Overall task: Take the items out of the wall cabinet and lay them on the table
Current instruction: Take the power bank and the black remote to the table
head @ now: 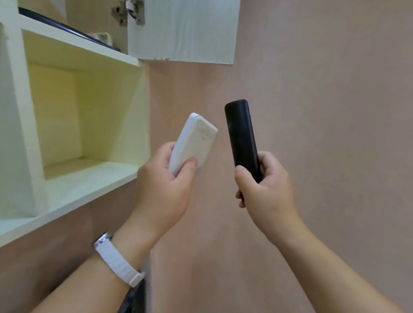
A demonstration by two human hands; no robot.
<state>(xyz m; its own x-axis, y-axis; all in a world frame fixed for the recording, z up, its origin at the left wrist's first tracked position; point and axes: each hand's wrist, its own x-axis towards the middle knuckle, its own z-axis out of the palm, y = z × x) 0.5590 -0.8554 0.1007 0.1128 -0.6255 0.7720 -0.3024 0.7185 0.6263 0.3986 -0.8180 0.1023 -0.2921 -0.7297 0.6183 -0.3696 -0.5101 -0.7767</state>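
My left hand (164, 187) grips a white rectangular device (194, 142), held upright just right of the wall cabinet (75, 186). My right hand (263, 185) holds a slim black remote (241, 134), its top end pointing up in front of the pink wall. Both hands are out of the cabinet, side by side and apart. The nearest lower compartment (77, 112) shows nothing inside. On the shelf above lies a dark curved object (61, 26) next to a small white item (102, 37). The table is out of view.
The cabinet door (184, 19) stands open at the top, with a metal hinge (130, 8) on its inner side. A pink wall (334, 93) fills the right half. A white watch strap (119, 262) is on my left wrist. Something dark shows at the bottom edge (133, 309).
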